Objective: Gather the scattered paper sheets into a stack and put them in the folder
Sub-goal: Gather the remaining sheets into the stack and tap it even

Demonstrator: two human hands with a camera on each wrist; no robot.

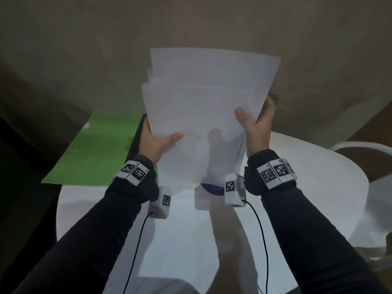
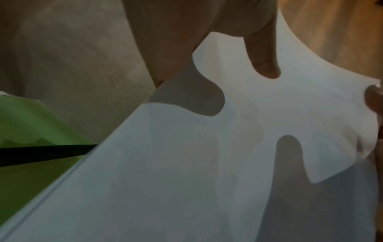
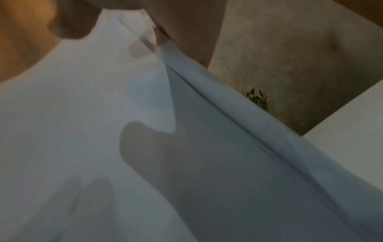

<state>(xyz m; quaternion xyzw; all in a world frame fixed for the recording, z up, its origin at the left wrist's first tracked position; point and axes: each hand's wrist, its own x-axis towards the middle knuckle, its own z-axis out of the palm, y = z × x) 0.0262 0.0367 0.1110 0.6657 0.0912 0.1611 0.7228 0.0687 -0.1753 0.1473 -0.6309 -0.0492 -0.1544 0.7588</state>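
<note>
Left hand (image 1: 158, 139) clamped on the lower left edge of the paper stack (image 1: 207, 107), thumb laid across the front. Right hand (image 1: 257, 124) clamped on the right edge, thumb on the face, fingers behind. Stack raised clear of the round white table (image 1: 318, 177), tilted away, top edges staggered and not yet squared. Lower right corner sagging loose; right wrist view blurred, but apparently at least one sheet parted from the rest there. Green folder (image 1: 97, 149) lying flat at the left, just beside the left hand, partly overhanging the table edge.

Risks noted:
- Loose sheet slipping out at the sagging corner if grip eased for tapping.
- Uneven edges snagging on insertion into the folder.
- Overhanging folder tipping off if pressed or nudged.
</note>
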